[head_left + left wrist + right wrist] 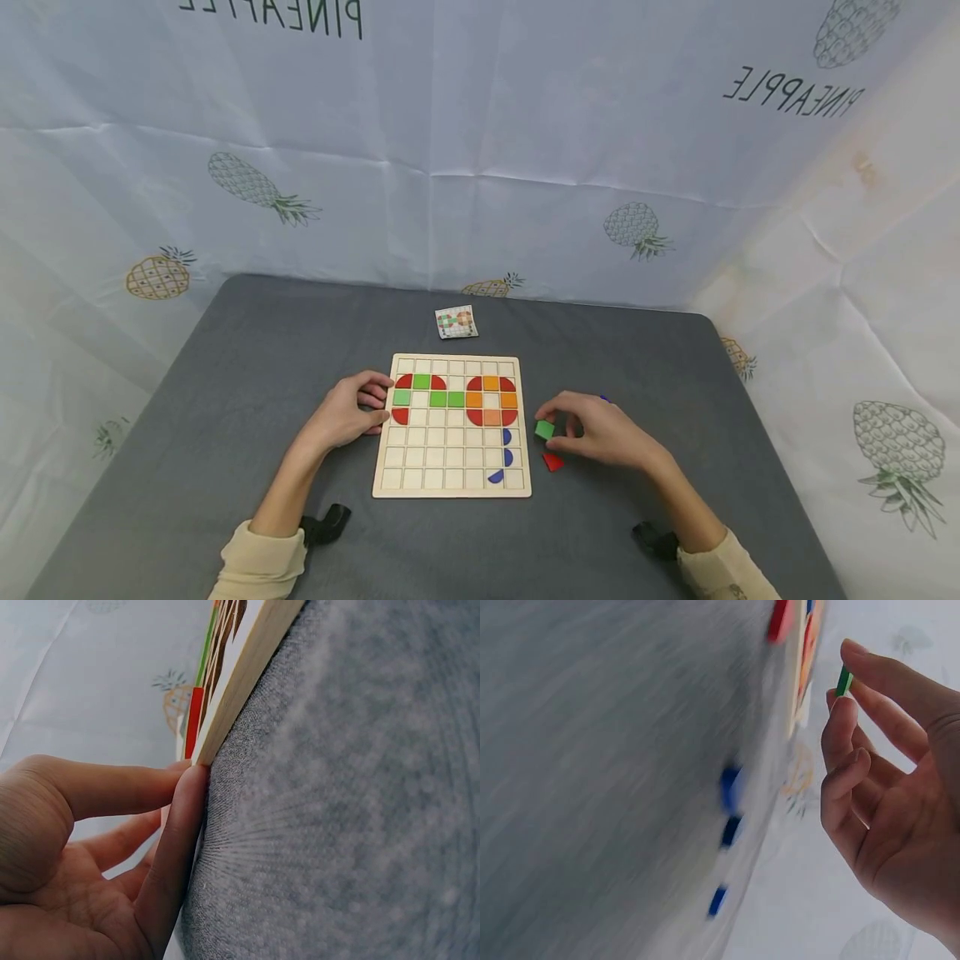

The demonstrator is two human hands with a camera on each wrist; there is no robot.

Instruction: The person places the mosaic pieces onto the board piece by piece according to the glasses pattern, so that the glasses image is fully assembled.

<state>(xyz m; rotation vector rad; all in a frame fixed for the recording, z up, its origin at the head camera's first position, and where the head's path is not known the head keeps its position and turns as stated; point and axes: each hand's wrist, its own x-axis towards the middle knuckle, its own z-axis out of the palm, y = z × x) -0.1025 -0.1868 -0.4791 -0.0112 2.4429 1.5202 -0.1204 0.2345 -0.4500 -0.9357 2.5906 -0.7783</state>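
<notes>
A pale wooden grid board (431, 479) lies on the dark grey table. It bears red quarter-round, green and orange square tiles in its upper rows and 3 blue half-round tiles at the lower right. My left hand (347, 410) touches the board's left edge with thumb and forefinger; the left wrist view shows these fingertips (196, 776) against the rim. Right of the board, my right hand (603, 429) pinches a green square tile (544, 429) between thumb and fingertips, seen edge-on as a thin green tile (844, 681) in the right wrist view. A red tile (552, 462) lies just below it.
A small card (456, 322) with a printed coloured pattern lies behind the board. Blue pieces (732, 787) rest on the table in the right wrist view, mostly hidden by my hand from above. White pineapple-print cloth (465, 225) hangs around the table.
</notes>
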